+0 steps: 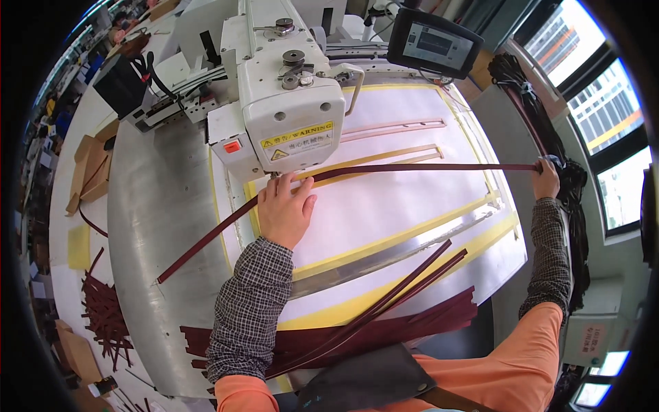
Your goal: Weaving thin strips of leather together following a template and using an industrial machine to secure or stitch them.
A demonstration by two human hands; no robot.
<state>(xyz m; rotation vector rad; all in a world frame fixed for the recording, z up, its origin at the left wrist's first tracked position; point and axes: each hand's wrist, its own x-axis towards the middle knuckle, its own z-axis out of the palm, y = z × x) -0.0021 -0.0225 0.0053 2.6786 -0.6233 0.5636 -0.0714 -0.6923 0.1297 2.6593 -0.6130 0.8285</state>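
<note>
A long maroon strip point(226, 223) crosses the metal work table point(147, 206) and a white template board point(384, 226) edged with yellow tape. My left hand point(281, 209) rests on the strip just below the white sewing machine head point(285, 117), fingers spread and lying over it. The needle area is mostly hidden behind my fingers. My right hand point(546, 177) pinches the strip's right end at the board's far right side. Slotted tracks point(432, 151) lie on the board behind the strip. More maroon strips point(419, 309) lie along the front edge, some loose and angled across the board.
A tablet-like screen point(432, 44) stands at the back right. Dark hanging bundles point(570, 199) are beside the window point(621, 185). At left, a side table point(75, 268) holds cardboard boxes point(93, 168), a yellow pad point(79, 244) and a tangle of maroon strips point(103, 316).
</note>
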